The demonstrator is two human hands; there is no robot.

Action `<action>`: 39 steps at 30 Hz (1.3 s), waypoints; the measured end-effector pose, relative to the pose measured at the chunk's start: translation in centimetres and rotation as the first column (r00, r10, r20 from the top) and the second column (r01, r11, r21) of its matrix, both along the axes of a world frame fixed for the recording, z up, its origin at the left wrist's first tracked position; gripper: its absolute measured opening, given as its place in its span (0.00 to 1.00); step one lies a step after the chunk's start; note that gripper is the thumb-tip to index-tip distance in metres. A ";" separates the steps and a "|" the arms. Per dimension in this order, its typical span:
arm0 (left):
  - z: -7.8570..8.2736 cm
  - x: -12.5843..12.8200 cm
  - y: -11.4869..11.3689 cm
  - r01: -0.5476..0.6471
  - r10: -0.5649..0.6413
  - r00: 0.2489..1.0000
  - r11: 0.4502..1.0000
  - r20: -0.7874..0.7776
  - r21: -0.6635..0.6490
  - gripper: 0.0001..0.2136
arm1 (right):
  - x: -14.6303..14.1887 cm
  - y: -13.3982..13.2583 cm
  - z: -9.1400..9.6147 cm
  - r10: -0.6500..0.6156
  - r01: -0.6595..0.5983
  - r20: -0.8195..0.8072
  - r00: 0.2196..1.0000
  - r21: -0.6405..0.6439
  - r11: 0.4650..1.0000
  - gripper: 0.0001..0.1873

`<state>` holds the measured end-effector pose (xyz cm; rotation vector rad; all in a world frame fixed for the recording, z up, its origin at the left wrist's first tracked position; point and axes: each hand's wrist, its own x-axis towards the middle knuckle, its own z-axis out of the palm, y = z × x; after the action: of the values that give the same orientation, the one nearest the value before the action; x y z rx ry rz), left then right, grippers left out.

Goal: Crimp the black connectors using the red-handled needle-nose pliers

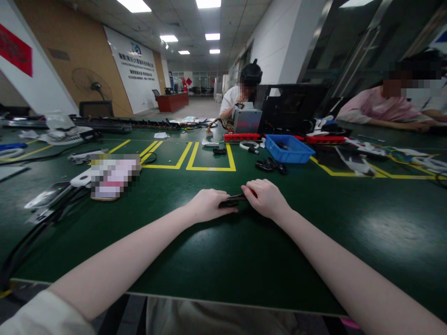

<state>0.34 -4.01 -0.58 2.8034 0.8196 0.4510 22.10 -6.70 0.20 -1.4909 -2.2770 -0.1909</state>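
Observation:
In the head view, a small dark, thin piece (234, 199) spans the gap between my two hands, just over the green tabletop (209, 251). Its exact kind is too small and too covered to make out. My left hand (208, 204) is closed on its left end, thumb below and fingers above. Curled round the right end, my right hand (264, 197) hides most of that side. Beyond my right hand lie several bundled black cables (270, 165), near a blue plastic bin (289, 150).
On the left lie a phone (115, 179), a white power strip (82, 179) and black cords (42, 232). Yellow tape outlines (211, 169) mark the table. Across it, a person (240, 93) works behind a metal power supply box (247, 121). Another person (380, 104) leans at the right.

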 end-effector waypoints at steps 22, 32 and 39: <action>0.9 -0.1 -0.6 0.035 -0.035 0.999 0.999 0.032 -0.014 0.19 | 0.6 0.2 0.3 -0.006 0.005 -0.032 0.999 -0.037 0.999 0.22; 0.7 -0.1 -0.4 -0.011 0.012 0.999 1.000 0.051 -0.021 0.19 | 0.2 0.0 0.2 0.018 -0.016 0.023 1.000 -0.077 0.997 0.22; 0.6 -0.1 -0.2 -0.078 0.078 0.997 0.997 0.020 -0.026 0.19 | 0.0 0.1 0.2 -0.024 0.027 0.056 0.998 -0.050 0.998 0.22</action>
<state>0.24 -4.24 0.01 2.7462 0.9263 0.4785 22.08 -6.64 0.40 -1.5597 -2.3231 -0.1853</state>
